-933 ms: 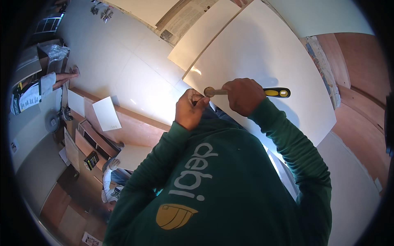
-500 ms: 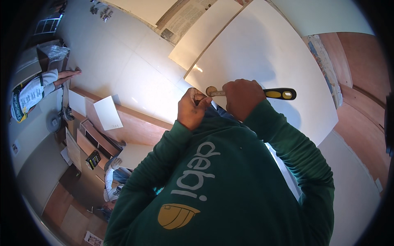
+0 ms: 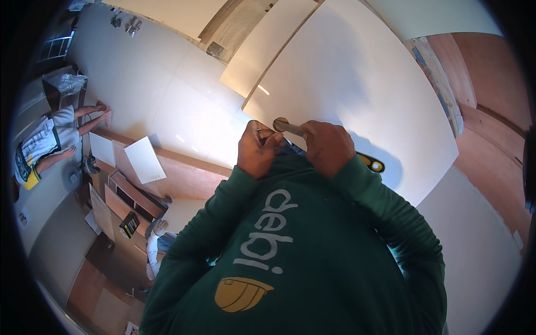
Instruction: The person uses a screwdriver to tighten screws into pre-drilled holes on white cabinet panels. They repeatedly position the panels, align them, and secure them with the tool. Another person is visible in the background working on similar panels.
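Note:
In my right hand (image 3: pixel 329 146) is a hand tool with a pale metal shaft (image 3: pixel 291 128) and a black-and-yellow handle (image 3: pixel 371 162). My fist wraps its middle, and the handle sticks out behind. The shaft's tip meets a small round brown recess (image 3: pixel 280 121) near the edge of a large white board (image 3: pixel 340 72); the exact tip shape is hidden. Just left of the recess, at the board's edge, my left hand (image 3: pixel 258 149) is closed, thumb against curled fingers. Whatever lies in those fingers cannot be made out.
Another pale board (image 3: pixel 262 47) lies beyond the white one, near newspaper (image 3: pixel 234 33). To the left stand a low wooden panel (image 3: pixel 190 167) and a white sheet (image 3: pixel 145 160). Two other people are at the left: one with stretched legs (image 3: pixel 84 120), another with a white sleeve (image 3: pixel 152 251).
My right hand has tilted the tool: its handle end has swung toward my body while the tip stays at the recess. My left hand keeps its place. The view has shifted slightly.

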`<state>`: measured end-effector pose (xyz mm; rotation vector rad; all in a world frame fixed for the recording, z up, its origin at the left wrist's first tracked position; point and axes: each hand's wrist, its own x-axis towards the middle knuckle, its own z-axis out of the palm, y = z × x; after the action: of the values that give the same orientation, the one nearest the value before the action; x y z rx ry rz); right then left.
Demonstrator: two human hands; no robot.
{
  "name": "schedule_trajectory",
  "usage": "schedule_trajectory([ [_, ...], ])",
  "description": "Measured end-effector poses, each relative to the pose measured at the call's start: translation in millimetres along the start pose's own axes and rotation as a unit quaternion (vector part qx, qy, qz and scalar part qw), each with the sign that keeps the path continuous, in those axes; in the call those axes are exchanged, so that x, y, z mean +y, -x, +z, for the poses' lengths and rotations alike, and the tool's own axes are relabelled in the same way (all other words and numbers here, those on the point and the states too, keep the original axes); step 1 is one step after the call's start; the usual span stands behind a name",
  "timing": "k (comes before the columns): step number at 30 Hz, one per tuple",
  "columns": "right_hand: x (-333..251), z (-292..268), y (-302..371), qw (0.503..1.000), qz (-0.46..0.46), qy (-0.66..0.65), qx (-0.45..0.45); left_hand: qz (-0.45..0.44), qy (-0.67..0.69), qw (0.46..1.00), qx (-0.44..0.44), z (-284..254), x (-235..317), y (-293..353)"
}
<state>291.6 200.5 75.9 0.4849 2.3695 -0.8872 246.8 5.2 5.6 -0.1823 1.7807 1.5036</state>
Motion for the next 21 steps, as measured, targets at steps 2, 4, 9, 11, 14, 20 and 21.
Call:
schedule_trajectory([
  [2, 0, 3, 5, 0.998, -0.031, 0.036, 0.052, 0.003, 0.000, 1.000, -0.004, -1, 0, 0],
  [4, 0, 8, 9, 0.976, -0.103, 0.116, 0.150, 0.016, -0.010, 1.000, -0.005, -1, 0, 0],
  [9, 0, 8, 7, 0.970, -0.125, 0.159, 0.133, 0.008, -0.025, 1.000, -0.008, -2, -2, 0],
  [11, 4, 14, 5, 0.967, -0.142, 0.146, 0.150, 0.015, -0.025, 1.000, -0.006, -1, -1, 1],
  [14, 8, 22, 7, 0.964, -0.151, 0.130, 0.177, 0.026, -0.015, 1.000, -0.001, 2, 0, 1],
  [20, 6, 27, 1, 0.956, -0.161, 0.121, 0.212, 0.020, -0.015, 0.999, 0.020, 6, -2, 2],
  [21, 12, 21, -5, 0.965, -0.156, 0.104, 0.186, 0.019, -0.015, 1.000, 0.018, 6, -4, 1],
])
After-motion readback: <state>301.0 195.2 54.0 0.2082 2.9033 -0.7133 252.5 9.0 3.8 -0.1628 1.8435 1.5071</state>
